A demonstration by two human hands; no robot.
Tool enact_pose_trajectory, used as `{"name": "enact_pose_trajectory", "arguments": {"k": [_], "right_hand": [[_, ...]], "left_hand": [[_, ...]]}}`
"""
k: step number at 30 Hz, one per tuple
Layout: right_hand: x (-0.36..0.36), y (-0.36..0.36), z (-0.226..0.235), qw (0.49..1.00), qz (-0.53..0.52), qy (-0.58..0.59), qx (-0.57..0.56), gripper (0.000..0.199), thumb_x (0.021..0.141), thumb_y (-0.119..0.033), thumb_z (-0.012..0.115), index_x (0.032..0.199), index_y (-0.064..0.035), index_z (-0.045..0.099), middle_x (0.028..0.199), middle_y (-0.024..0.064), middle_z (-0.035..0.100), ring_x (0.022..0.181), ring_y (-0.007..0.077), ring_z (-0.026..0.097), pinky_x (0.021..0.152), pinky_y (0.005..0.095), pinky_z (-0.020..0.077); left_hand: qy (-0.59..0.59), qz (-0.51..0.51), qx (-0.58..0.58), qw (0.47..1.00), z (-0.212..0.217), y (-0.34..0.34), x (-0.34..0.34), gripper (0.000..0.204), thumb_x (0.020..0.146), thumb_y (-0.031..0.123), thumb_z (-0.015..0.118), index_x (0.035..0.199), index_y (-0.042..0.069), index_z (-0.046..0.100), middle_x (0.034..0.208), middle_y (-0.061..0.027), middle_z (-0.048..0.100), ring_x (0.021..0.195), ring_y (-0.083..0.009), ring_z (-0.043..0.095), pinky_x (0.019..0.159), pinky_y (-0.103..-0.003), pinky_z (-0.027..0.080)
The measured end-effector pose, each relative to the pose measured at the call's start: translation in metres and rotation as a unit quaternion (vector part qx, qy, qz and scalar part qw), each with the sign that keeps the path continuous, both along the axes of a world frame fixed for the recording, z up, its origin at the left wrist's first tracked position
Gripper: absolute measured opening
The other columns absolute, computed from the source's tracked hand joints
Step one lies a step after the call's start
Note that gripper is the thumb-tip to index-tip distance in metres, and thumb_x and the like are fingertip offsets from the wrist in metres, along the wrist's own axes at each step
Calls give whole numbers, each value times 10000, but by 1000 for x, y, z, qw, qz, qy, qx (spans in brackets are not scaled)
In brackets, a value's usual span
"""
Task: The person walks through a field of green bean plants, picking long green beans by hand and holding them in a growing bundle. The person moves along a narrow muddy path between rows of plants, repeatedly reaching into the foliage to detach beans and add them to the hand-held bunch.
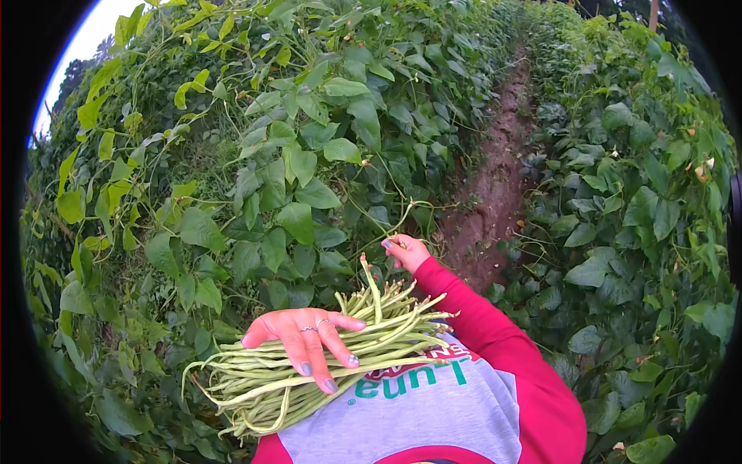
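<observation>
A tall wall of leafy bean vines (255,155) fills the left, with a bare brown dirt path (495,185) running beside it. Against the person's grey and red shirt (464,387) lies a thick bundle of long, thin green beans (325,356). The left hand (309,340) clasps the bundle, fingers (328,363) curled over it. The right hand (406,251) reaches into the vines, fingers pinched narrow on a green stem (402,224).
</observation>
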State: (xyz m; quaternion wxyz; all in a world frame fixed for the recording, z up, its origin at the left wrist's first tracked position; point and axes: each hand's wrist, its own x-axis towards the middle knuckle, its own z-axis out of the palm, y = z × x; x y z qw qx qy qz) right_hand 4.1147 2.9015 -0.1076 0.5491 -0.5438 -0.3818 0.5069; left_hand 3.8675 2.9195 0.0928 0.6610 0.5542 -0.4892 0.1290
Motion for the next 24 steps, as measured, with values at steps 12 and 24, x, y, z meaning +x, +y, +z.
{"name": "enact_pose_trajectory", "arguments": {"k": [12, 24], "right_hand": [[38, -21, 3, 953, -45, -286, 89, 307, 925, -295, 619, 826, -6, 651, 780, 163, 632, 749, 293, 617, 709, 386, 484], [224, 6, 41, 996, -81, -24, 30, 281, 1038, -299, 517, 872, -87, 597, 656, -57, 510, 594, 30, 479, 551, 222, 384]], "left_hand": [[0, -26, -34, 999, -13, 27, 39, 744, 1001, 613, 252, 1368, 36, 545, 1196, -237, 665, 1341, -476, 435, 1156, -610, -58], [-24, 87, -7, 996, -36, 47, 70, 822, 995, 622, 224, 1178, -46, 665, 993, -137, 747, 1190, -347, 600, 1181, -576, 25]]}}
